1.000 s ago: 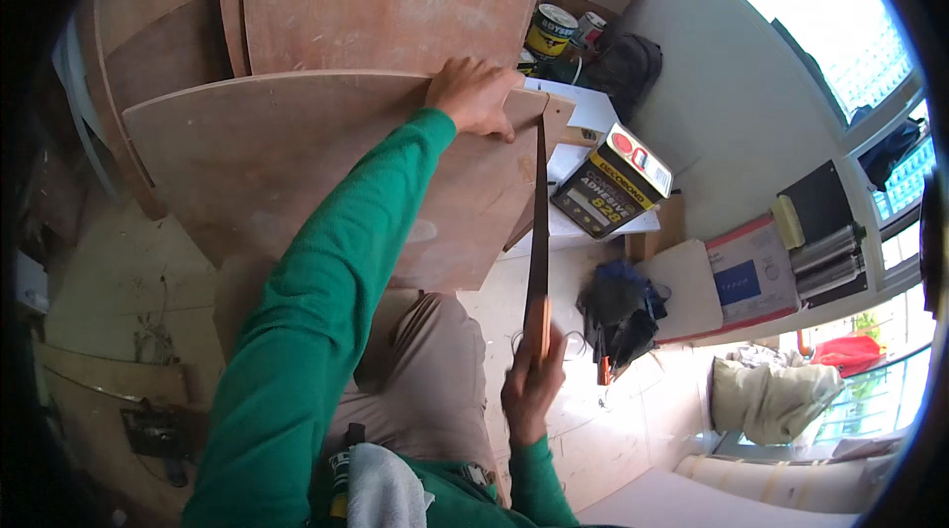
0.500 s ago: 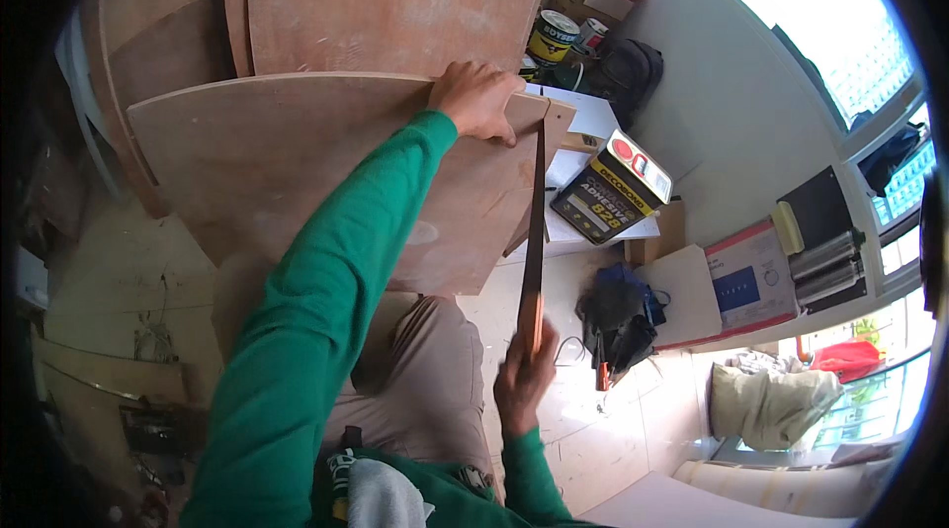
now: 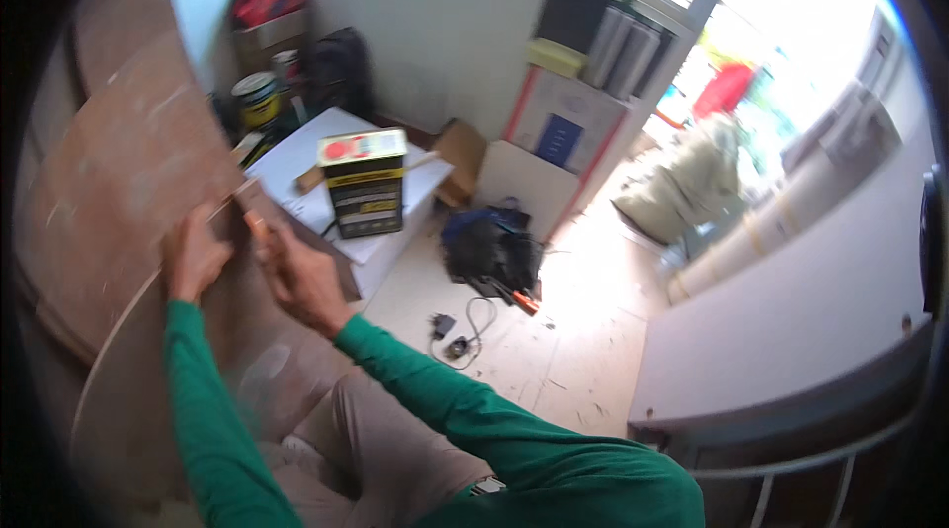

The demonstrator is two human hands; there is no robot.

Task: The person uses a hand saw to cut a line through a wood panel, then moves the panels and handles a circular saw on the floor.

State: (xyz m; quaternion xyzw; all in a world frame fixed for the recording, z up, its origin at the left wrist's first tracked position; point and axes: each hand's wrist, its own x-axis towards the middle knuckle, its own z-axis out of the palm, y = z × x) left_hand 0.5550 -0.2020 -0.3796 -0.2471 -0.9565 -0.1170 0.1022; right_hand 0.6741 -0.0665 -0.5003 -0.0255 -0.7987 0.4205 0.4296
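Note:
My left hand (image 3: 198, 261) grips the edge of a plywood board (image 3: 280, 350) with a curved edge, tilted up in front of me. My right hand (image 3: 301, 276), just to its right, is closed on the orange handle (image 3: 257, 223) of a saw, near the board's upper right corner; the saw's blade is largely hidden. Beyond my hands a black-and-yellow metal can (image 3: 364, 200) stands on a white surface (image 3: 326, 128).
More plywood (image 3: 104, 182) leans at left. Beyond stand a paint tub (image 3: 259, 105) and a backpack (image 3: 338, 78). A black bag (image 3: 484, 246) and cord (image 3: 474, 330) lie on the floor. A pale sack (image 3: 682, 182) and long white panel (image 3: 771, 330) occupy the right.
The view has swung right and is blurred. My right hand has risen from low beside my leg to the board's top corner, beside my left hand, which still grips the board.

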